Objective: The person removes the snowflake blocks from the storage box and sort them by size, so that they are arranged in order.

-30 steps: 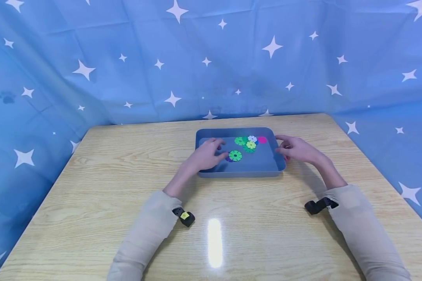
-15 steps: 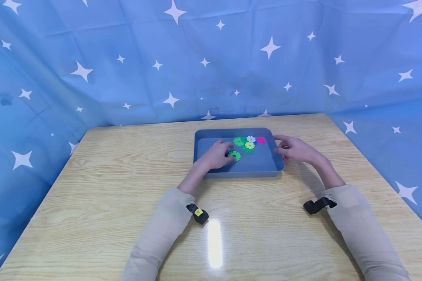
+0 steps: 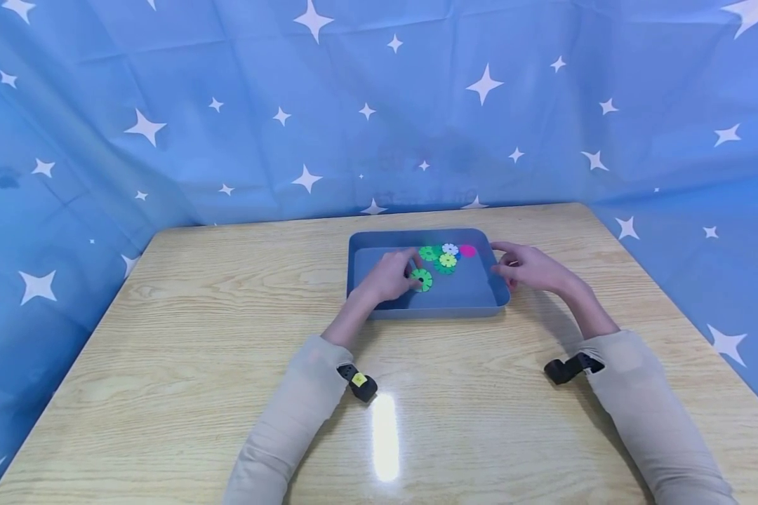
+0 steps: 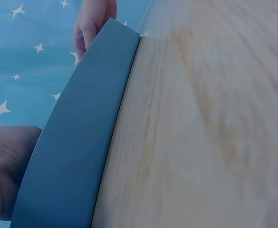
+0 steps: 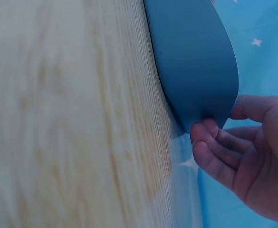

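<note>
A shallow blue-grey tray (image 3: 439,313) stands on the wooden table, holding several notched plastic discs. My left hand (image 3: 388,277) reaches into its left half, thumb and forefinger pinching a bright green notched disc (image 3: 424,280). In the left wrist view the tray wall (image 4: 77,128) hides most of that hand (image 4: 8,166), including its fingertips. At the tray's right end, my right hand (image 3: 530,268) grips the wall. The right wrist view has several curled fingers of this hand (image 5: 257,161) against the outer wall, while another digit goes over the rim.
Toward the back of the tray, a group of discs overlaps: a yellow-green disc (image 3: 448,260), a white disc (image 3: 450,249), a pink disc (image 3: 467,251) and some green ones. A blue star-patterned cloth (image 3: 354,105) hangs behind the wooden table (image 3: 227,315).
My left hand has moved right inside the tray to the bright green disc, its fingers closing on the edge. The purple disc beneath is no longer visible. My right hand keeps its place.
</note>
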### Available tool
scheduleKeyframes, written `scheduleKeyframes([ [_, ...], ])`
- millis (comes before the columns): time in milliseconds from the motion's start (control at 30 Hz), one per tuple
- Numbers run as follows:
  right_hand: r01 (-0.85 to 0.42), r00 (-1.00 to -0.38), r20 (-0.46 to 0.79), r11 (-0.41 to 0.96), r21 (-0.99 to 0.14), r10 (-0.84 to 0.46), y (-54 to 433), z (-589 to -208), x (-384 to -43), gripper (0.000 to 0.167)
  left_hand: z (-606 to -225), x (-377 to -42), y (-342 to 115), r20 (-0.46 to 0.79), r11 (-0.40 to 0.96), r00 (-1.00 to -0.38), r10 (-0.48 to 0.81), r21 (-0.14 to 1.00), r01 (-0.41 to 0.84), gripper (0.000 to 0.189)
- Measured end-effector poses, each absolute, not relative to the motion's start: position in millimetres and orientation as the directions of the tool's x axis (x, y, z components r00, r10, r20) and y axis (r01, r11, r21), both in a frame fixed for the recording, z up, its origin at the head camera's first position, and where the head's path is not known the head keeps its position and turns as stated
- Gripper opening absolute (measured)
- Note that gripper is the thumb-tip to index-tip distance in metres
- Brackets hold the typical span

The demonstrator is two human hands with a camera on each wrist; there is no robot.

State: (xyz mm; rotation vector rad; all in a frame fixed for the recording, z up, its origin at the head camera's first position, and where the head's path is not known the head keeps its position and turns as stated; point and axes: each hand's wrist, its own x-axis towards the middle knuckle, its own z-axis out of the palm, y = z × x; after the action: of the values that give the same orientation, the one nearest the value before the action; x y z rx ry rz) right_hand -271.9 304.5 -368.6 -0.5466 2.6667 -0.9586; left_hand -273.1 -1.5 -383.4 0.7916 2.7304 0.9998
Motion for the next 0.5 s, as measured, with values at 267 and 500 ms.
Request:
scheduleKeyframes([
  [267,-0.251,-0.9,-0.109,0.706,-0.663,-0.423,303,-368,-271,0.063,-377,-273,-9,0.143,0.528,-0.847,0.512,0.725,0.442,0.014],
  [500,-0.24,-0.9,-0.113,0.694,-0.678,-0.422,304,-369,-271,0.063,-369,-273,-22,0.189,0.485,-0.864,0.467,0.762,0.429,0.015],
])
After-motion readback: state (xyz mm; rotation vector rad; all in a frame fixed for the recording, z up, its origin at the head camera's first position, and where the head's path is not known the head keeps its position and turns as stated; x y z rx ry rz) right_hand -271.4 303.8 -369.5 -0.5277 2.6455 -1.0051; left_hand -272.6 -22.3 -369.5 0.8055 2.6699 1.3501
